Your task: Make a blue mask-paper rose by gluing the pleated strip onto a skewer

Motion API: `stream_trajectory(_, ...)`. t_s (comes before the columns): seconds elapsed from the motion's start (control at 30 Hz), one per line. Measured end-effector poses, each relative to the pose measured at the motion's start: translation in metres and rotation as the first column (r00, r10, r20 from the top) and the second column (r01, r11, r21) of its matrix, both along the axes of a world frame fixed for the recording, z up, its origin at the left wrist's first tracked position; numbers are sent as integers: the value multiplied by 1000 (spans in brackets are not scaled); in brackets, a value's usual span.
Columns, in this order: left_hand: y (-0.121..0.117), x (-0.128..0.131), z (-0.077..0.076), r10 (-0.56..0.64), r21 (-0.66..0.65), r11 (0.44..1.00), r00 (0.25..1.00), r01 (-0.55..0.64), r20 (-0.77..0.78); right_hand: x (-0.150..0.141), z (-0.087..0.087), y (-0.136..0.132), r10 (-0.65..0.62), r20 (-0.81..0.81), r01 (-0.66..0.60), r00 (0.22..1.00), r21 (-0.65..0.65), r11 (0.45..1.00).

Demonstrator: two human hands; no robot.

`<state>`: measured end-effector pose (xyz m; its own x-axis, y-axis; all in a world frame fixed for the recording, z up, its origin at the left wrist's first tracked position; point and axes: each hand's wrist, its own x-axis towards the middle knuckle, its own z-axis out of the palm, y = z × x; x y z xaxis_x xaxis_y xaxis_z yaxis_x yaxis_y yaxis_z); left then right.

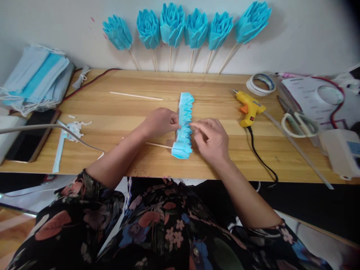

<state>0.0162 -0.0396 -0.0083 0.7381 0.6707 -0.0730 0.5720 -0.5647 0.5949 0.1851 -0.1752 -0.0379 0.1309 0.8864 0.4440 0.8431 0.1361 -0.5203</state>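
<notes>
A blue strip with pointed folds [185, 108] lies lengthwise on the wooden table. Its near end is rolled around a thin wooden stick [159, 145], which sticks out to the left, partly beneath my left forearm. My left hand [161, 122] pinches the strip's straight left edge around the middle. From the other side, my right hand [212, 138] has its thumb and index finger closed at the pointed right edge, its other fingers curled. The exact grip at the fingertips is small and hard to see.
Several blue flowers on sticks [172, 26] lean against the wall. On the right are a yellow glue gun [250, 107], scissors [299, 123] and tape rolls [260, 85]. Face masks [36, 77], a phone [32, 137] and white scraps [74, 131] lie left. Another stick [136, 96] lies behind my left hand.
</notes>
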Motion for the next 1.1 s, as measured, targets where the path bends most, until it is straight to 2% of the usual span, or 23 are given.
stream_trajectory(0.13,1,0,0,9,10,1000,1000,-9,-23,2,-4,2,87,135,-84,987,-33,996)
stream_trajectory(0.27,5,-10,3,2,-18,1000,999,-2,41,2,-6,4,100,138,-95,985,-44,995)
stream_trajectory(0.4,5,-20,7,-81,-91,992,992,90,94,2,-7,4,90,118,-84,989,-48,995)
stream_trajectory(0.5,2,-23,7,-155,-66,985,983,161,96,3,-8,3,94,112,-87,989,-62,994)
stream_trajectory(0.67,4,-24,7,-204,50,977,979,205,-16,3,-8,3,98,117,-89,988,-77,993)
stream_trajectory(0.9,5,-25,10,-160,87,980,970,177,-181,3,-8,1,64,85,-57,994,-83,995)
stream_trajectory(1.1,4,-24,11,-150,67,985,977,161,-154,8,-6,2,119,14,-119,993,1,993)
